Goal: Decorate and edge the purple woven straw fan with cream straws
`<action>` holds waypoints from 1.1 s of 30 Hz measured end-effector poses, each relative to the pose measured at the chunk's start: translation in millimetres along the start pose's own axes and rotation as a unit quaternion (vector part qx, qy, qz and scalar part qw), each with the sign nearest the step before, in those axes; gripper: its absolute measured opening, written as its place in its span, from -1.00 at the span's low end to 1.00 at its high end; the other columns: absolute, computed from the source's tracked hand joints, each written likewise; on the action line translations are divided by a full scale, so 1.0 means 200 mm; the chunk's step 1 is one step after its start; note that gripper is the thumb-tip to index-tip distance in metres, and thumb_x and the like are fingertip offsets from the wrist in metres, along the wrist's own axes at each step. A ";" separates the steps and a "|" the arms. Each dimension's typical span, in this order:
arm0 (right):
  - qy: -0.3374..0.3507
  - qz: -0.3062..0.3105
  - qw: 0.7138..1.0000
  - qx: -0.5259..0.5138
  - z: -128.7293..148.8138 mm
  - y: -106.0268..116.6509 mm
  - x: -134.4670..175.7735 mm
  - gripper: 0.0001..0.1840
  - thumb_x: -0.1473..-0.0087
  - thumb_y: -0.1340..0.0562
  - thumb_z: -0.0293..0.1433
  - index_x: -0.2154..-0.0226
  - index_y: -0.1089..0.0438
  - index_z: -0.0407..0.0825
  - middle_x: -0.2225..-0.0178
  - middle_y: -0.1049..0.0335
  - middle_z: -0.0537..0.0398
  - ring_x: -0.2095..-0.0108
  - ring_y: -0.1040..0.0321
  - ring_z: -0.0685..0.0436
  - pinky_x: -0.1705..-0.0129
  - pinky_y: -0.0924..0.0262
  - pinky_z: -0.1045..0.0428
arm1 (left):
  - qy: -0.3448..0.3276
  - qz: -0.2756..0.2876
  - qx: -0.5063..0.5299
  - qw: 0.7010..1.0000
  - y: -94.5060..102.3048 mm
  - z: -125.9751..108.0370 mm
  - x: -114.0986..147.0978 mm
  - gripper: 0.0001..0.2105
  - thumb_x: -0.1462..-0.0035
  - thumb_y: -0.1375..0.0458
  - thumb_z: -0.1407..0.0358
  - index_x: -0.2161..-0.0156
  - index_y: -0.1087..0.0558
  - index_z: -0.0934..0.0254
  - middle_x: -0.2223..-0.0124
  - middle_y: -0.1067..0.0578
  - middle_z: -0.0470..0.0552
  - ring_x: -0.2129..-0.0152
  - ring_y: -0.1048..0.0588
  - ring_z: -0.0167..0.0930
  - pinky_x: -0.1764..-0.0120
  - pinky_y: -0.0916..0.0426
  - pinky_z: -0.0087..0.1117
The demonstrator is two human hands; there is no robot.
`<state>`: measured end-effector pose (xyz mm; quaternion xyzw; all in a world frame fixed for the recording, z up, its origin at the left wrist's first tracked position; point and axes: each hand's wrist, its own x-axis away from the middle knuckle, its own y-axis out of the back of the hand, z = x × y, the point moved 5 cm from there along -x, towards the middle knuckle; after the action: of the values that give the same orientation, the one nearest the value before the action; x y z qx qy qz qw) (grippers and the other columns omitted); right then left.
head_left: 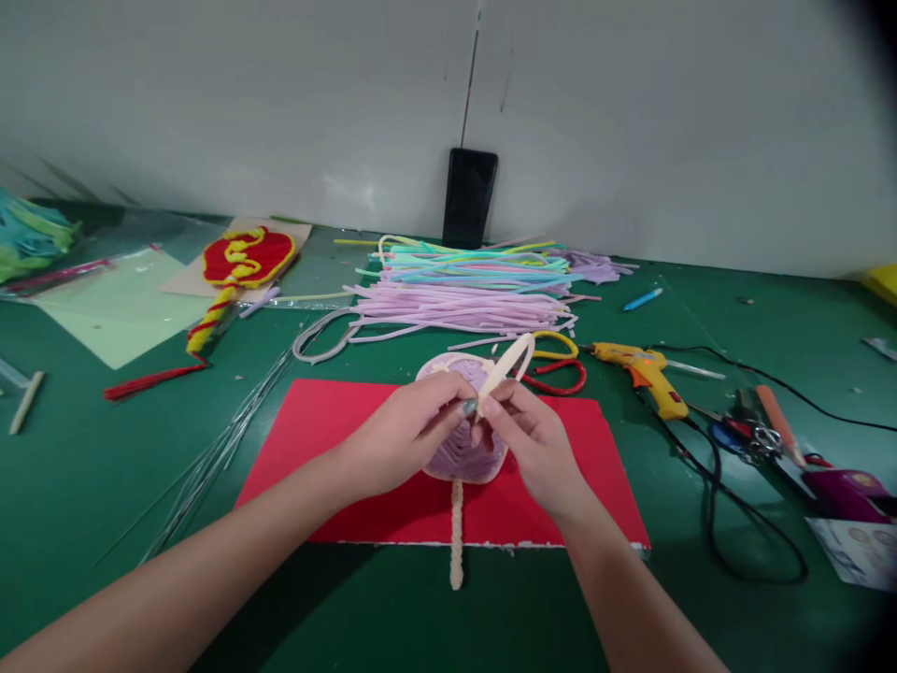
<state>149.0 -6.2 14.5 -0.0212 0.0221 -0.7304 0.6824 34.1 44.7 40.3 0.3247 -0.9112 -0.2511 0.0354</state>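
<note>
My left hand (420,425) and my right hand (529,439) meet fingertip to fingertip, both pinching a cream pipe cleaner (505,367) bent into a loop that rises above them. Beneath the hands lies a lilac fan (469,463) made of pipe cleaners, with a cream edge and a twisted cream handle (457,533) pointing towards me. Its middle is partly covered by my fingers. The fan rests on a red board (343,458), and the handle's end reaches past the board's near edge.
Behind the board lie bundled pastel pipe cleaners (462,304) and red-and-yellow-handled scissors (561,376). A black phone (470,196) leans on the wall. At right sits a yellow glue gun (648,374) with its black cable (753,509). Thin wires (210,449) and a red-and-yellow fan (249,257) are at left.
</note>
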 end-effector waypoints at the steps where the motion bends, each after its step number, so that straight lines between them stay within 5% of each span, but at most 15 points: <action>1: 0.001 -0.007 1.000 0.006 0.00 0.00 0.00 -0.81 -0.13 -0.12 -0.27 0.45 -0.27 -0.02 0.57 -0.29 0.21 0.53 -0.24 0.07 0.47 -0.14 0.14 | 0.010 -0.004 0.011 1.000 0.00 0.01 0.00 -0.82 -0.21 0.12 0.35 0.35 -0.31 0.25 0.35 -0.43 -0.10 0.37 -0.38 -0.47 0.24 -0.25 -0.46; 17: 0.078 0.000 0.965 0.251 0.03 -0.01 0.00 -0.93 -0.08 -0.12 -0.39 0.37 -0.31 -0.01 0.43 -0.37 0.14 0.42 -0.30 0.00 0.37 -0.17 0.10 | 0.025 -0.072 -0.082 0.994 0.08 -0.01 -0.02 -0.90 -0.13 -0.05 0.29 0.32 -0.37 0.27 0.35 -0.41 -0.08 0.42 -0.37 -0.47 0.34 -0.25 -0.48; 27: 0.064 -0.059 0.967 0.238 -0.01 -0.02 -0.01 -0.91 -0.02 -0.15 -0.39 0.35 -0.34 -0.01 0.41 -0.43 0.11 0.43 -0.35 -0.02 0.35 -0.23 0.07 | 0.053 -0.125 -0.100 0.986 0.08 -0.03 0.00 -0.85 -0.10 -0.03 0.38 0.40 -0.44 0.27 0.35 -0.45 -0.05 0.39 -0.42 -0.45 0.29 -0.28 -0.47; 33: 0.025 -0.040 0.987 0.154 -0.02 -0.01 -0.02 -0.88 -0.05 -0.16 -0.31 0.39 -0.35 -0.01 0.44 -0.41 0.11 0.42 -0.37 -0.03 0.35 -0.24 0.06 | 0.104 -0.126 0.055 0.985 0.09 0.05 -0.02 -0.93 -0.06 -0.05 0.36 0.34 -0.37 0.27 0.36 -0.46 -0.09 0.40 -0.43 -0.45 0.30 -0.32 -0.45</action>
<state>147.9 -2.2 10.4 0.1013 -0.0748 -0.7518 0.6473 24.4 62.1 41.0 0.4630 -0.8667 -0.1675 0.0802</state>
